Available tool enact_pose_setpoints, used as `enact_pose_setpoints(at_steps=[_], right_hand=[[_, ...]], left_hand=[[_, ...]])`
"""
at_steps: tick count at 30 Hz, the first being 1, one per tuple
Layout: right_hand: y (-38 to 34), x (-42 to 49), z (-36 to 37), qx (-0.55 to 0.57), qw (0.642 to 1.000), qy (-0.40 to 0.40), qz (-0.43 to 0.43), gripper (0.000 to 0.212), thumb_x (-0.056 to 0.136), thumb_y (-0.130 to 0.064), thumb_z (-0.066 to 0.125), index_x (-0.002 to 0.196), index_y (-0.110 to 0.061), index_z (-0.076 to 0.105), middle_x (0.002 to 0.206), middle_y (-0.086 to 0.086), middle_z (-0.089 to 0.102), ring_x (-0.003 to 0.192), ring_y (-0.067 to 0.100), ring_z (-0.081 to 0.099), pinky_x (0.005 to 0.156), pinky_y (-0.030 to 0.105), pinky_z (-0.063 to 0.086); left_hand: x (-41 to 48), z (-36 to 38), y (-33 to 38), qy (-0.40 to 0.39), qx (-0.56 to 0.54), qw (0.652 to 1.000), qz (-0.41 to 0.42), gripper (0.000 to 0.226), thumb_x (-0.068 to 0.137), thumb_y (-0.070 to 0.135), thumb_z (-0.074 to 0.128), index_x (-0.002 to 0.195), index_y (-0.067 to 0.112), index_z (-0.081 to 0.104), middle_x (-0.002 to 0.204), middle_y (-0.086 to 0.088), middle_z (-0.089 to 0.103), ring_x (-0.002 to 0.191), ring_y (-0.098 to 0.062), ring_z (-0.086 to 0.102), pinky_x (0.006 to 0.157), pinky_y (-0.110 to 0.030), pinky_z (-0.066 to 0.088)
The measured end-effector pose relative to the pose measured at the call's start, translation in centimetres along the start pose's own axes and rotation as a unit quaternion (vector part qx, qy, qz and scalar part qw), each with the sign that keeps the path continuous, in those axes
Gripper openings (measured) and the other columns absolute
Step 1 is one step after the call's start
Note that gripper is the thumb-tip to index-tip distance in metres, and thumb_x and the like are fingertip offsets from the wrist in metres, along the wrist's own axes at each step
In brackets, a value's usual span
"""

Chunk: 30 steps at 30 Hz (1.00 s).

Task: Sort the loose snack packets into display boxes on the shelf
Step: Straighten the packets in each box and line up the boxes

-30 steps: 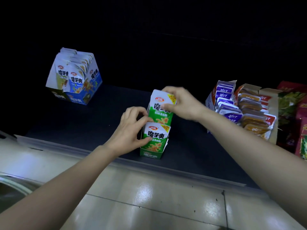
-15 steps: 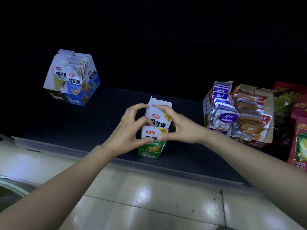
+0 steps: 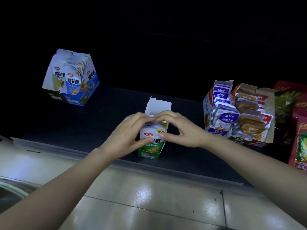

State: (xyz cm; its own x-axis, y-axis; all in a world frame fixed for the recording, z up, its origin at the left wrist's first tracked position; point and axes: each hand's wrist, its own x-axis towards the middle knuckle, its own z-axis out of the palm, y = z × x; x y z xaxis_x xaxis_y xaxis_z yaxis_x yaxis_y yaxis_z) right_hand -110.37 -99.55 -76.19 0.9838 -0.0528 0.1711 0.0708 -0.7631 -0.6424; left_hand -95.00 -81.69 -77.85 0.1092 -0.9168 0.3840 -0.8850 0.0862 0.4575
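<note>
Pressing green-and-white foil snack packets (image 3: 152, 136) into green cardboard display box (image 3: 148, 154) beneath, pinched by curled left hand (image 3: 126, 131) and right hand (image 3: 184, 128); likely next: gentle release

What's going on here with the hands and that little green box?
A person is stocking a dark shelf. The left hand and right hand both pinch the green packets at the mouth of a small green display box near the shelf's front edge, apparently seating them inside. A blue box at the back left and a two-row box on the right already hold packets.
</note>
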Motion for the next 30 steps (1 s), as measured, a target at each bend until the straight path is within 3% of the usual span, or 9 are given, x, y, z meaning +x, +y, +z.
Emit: enact_pose_setpoints(at_steps=[2,4,8,11,14,18,22,28,30], right_hand=[[0.4,0.0,-0.6,0.018,1.0,0.001,0.004,0.041,0.093,-0.043,0.05,0.117,-0.014,0.066,0.115,-0.019,0.061,0.112,-0.007,0.052,0.102,0.021,0.033],[1.1,0.1,-0.9,0.02,0.999,0.036,0.011,0.039,0.096,-0.04,0.044,0.113,-0.016,0.07,0.114,-0.013,0.066,0.116,0.002,0.054,0.104,0.029,0.037],[2.9,0.8,-1.4,-0.051,0.982,0.174,0.048,0.031,0.097,-0.032,0.048,0.114,-0.017,0.069,0.133,-0.001,0.058,0.135,0.018,0.039,0.112,0.043,0.031],[3.4,1.1,-0.8,-0.101,0.983,0.092,0.125,0.035,0.097,-0.036,0.052,0.125,-0.018,0.062,0.137,-0.001,0.055,0.141,0.019,0.032,0.112,0.05,0.03],[3.1,1.5,0.1,-0.141,0.978,0.007,0.153,0.043,0.096,-0.036,0.056,0.136,-0.02,0.055,0.147,-0.002,0.044,0.145,0.02,0.023,0.115,0.045,0.025],[2.5,3.4,-0.7,-0.186,0.963,-0.068,0.18,0.051,0.096,-0.036,0.055,0.144,-0.022,0.044,0.141,0.0,0.05,0.132,0.023,0.041,0.107,0.039,0.035],[2.4,5.1,-0.8,-0.229,0.937,-0.136,0.225,0.058,0.094,-0.036,0.056,0.148,-0.025,0.036,0.149,0.001,0.043,0.135,0.022,0.042,0.105,0.037,0.039],[2.0,7.6,-0.6,-0.282,0.895,-0.225,0.262,0.048,0.089,-0.043,0.06,0.132,-0.023,0.052,0.129,0.001,0.057,0.115,0.024,0.054,0.089,0.039,0.05],[2.0,7.8,-0.7,-0.271,0.896,-0.229,0.267,0.047,0.089,-0.041,0.062,0.131,-0.022,0.054,0.13,-0.001,0.058,0.115,0.023,0.054,0.09,0.039,0.049]], left_hand=[[-0.5,0.2,-0.3,0.004,-0.011,1.0,0.008,0.042,0.089,0.04,0.064,0.122,0.016,0.056,0.128,0.006,0.055,0.123,-0.011,0.05,0.104,-0.03,0.038],[-0.7,0.7,-0.7,-0.004,-0.021,1.0,0.003,0.038,0.09,0.04,0.062,0.119,0.016,0.056,0.136,0.007,0.055,0.127,-0.011,0.049,0.11,-0.031,0.034],[-0.7,1.1,-1.3,-0.01,-0.005,1.0,-0.008,0.041,0.09,0.045,0.058,0.119,0.016,0.058,0.121,0.009,0.063,0.12,-0.015,0.05,0.108,-0.032,0.036],[-0.7,1.2,-1.4,0.004,-0.012,1.0,-0.014,0.04,0.089,0.044,0.058,0.118,0.017,0.057,0.117,0.008,0.064,0.118,-0.014,0.047,0.104,-0.023,0.035],[-0.5,1.3,-1.2,0.009,-0.019,1.0,0.0,0.038,0.09,0.041,0.059,0.115,0.013,0.059,0.113,0.006,0.066,0.112,-0.011,0.052,0.108,-0.026,0.034],[-0.6,1.3,-1.0,0.003,-0.065,0.998,0.003,0.029,0.091,0.037,0.061,0.113,0.018,0.055,0.111,0.006,0.064,0.103,-0.013,0.06,0.09,-0.035,0.048],[-0.5,1.0,-1.2,0.001,-0.077,0.997,0.021,0.025,0.091,0.033,0.064,0.11,0.019,0.056,0.108,0.005,0.064,0.099,-0.014,0.062,0.082,-0.037,0.051],[-0.5,1.0,-1.7,0.0,-0.088,0.995,0.04,0.023,0.092,0.031,0.065,0.108,0.017,0.058,0.106,0.005,0.064,0.096,-0.016,0.061,0.083,-0.039,0.05],[-0.5,1.0,-2.0,-0.001,-0.095,0.995,0.043,0.023,0.092,0.031,0.065,0.108,0.016,0.059,0.106,0.005,0.064,0.095,-0.017,0.061,0.082,-0.039,0.05]])
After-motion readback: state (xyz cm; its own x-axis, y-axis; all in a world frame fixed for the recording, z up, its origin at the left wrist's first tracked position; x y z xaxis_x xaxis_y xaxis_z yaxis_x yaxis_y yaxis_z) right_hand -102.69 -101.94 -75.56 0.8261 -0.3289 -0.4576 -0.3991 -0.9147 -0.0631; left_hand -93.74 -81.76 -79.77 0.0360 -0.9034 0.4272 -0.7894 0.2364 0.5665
